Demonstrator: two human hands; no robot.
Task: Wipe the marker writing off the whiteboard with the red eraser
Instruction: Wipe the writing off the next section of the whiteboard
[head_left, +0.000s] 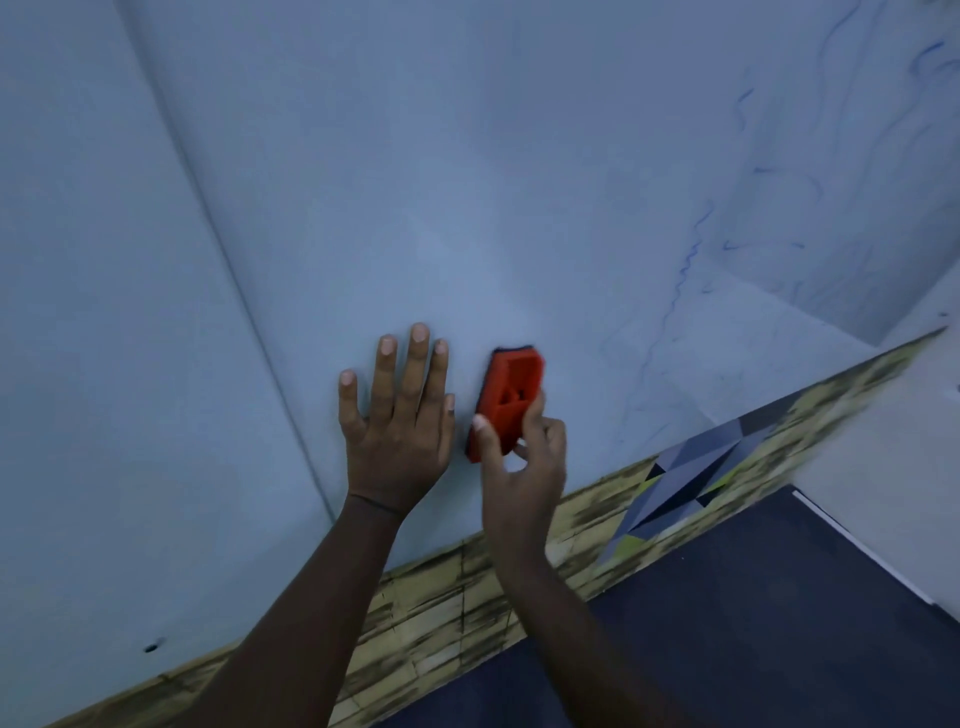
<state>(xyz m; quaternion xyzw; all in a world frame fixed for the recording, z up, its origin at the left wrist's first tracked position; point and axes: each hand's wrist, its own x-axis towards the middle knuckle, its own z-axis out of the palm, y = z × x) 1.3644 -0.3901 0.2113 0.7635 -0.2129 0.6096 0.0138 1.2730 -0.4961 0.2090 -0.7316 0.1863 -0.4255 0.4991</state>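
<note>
The whiteboard (467, 182) fills most of the view. Faint blue marker writing (685, 260) streaks its right side, smeared and partly faded. My right hand (524, 467) pinches the red eraser (506, 397) by its lower end, thumb on the left edge and fingers on the right, with its dark pad against the board. My left hand (395, 415) rests flat on the board just left of the eraser, fingers straight and spread, a small gap between them.
A vertical seam (249, 322) runs down the board at the left. Below the board lies a yellowish patterned strip (441, 597) with a grey-and-black geometric patch (685, 478). A dark surface (727, 623) lies lower right, a white panel (883, 467) beside it.
</note>
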